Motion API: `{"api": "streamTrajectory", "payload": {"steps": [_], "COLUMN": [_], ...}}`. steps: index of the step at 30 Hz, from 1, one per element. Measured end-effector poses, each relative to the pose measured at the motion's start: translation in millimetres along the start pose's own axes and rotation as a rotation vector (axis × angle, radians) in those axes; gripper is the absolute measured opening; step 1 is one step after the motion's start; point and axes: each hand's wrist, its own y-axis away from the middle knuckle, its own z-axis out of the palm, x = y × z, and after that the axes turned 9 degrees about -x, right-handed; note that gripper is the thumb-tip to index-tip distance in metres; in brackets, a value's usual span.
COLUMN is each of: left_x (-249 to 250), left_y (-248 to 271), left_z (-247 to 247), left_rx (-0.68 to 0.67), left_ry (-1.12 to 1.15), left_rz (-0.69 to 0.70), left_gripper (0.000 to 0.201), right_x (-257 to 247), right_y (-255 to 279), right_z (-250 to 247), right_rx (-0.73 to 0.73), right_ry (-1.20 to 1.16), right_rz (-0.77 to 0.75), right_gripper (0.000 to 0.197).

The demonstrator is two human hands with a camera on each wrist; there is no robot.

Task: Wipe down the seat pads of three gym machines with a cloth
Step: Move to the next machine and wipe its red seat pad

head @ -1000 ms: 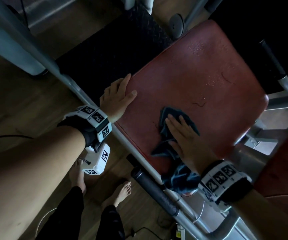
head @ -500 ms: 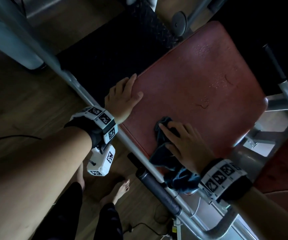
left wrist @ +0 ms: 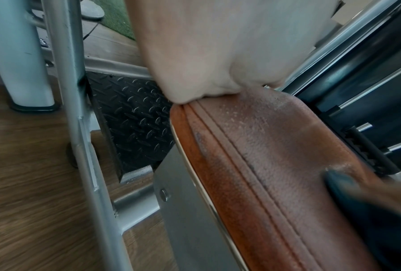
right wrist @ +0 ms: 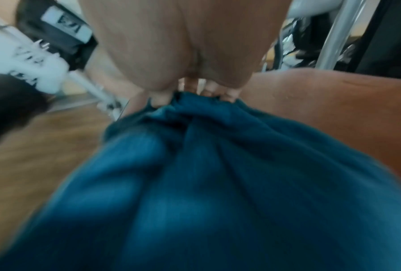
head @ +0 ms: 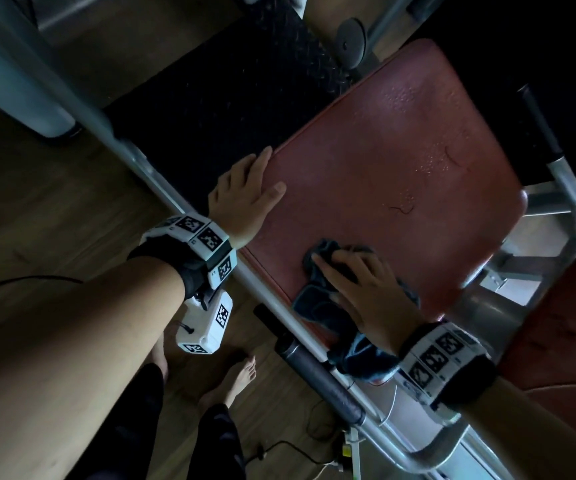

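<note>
At the near edge of the seat pad (head: 400,161), working outward:

Cloth (head: 317,303): dark blue, bunched; its near tail droops over the pad's edge toward the frame bar (head: 317,379). Risk: the tail snags on the bar.

Right hand (head: 369,289): fingers curled over the cloth, pressing it onto the pad's near part. Risk: bunched cloth likely wipes only a narrow strip.

Left hand (head: 245,195): fingers straight, flat on the pad's left edge, bracing. Risk: a slip off the rounded edge.

Far pad: droplets visible, seemingly unwiped; could be missed.

Far left: black tread plate (head: 217,84), well apart.
</note>
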Motion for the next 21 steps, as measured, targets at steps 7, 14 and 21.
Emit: {"api": "streamTrajectory", "payload": {"steps": [7,14,21], "left_x": [-1,-21,-37], "left_y": [2,5,9], "left_z": [-8,-23,-36], "left_rx": [-0.075,-0.183,0.076], "left_ry": [0.096,0.733,0.745], "left_rz": [0.020,0.162,0.062], "left_gripper": [0.056,0.059,0.032], "right_x": [22,22,-4], "right_y": [61,20,-52], "right_z": [33,20,-7], "right_rx": [-0.245,-0.281,-0.206], "right_ry": [0.143,0.253,0.273], "right_rz": [-0.134,-0.257,-0.379], "right_gripper": [0.070,0.093,0.081]}}
